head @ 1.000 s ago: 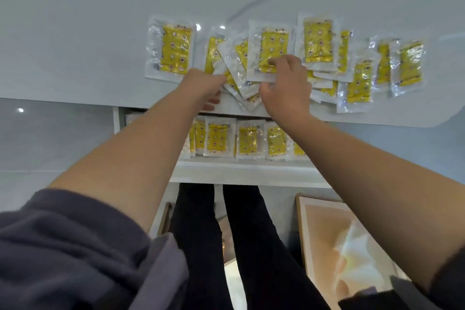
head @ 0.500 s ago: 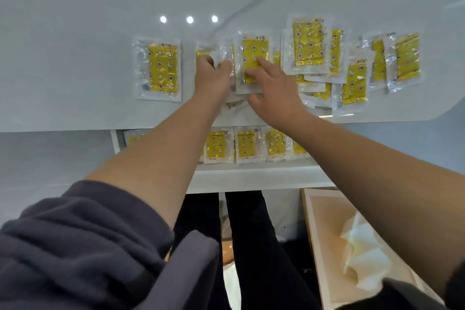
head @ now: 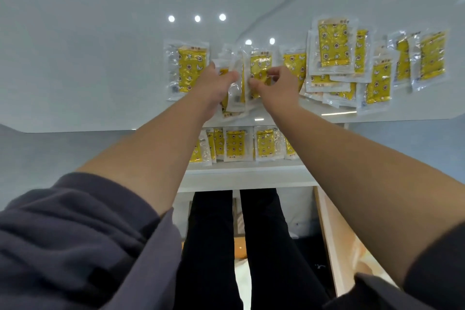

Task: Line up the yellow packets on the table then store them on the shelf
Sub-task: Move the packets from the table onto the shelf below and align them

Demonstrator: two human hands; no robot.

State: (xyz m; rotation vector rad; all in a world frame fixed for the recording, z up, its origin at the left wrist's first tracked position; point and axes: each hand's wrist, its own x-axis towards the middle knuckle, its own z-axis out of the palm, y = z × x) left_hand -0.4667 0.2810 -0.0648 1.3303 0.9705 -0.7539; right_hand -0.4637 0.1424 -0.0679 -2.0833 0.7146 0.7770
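Several yellow packets in clear wrappers lie on the white table. One packet lies alone at the left. A small stack of packets stands between my hands: my left hand grips its left side and my right hand pinches the front packet. A loose heap of packets lies to the right, with two more packets at the far right. Below the table edge, a row of packets stands on the white shelf.
The table's front edge runs across the middle of the view, with the shelf just under it. My legs in black trousers stand below the shelf. A light wooden box with paper sits on the floor at the right.
Both hands have come together round the middle packets and lifted them into an upright stack. The view has shifted, so the packets sit further right.
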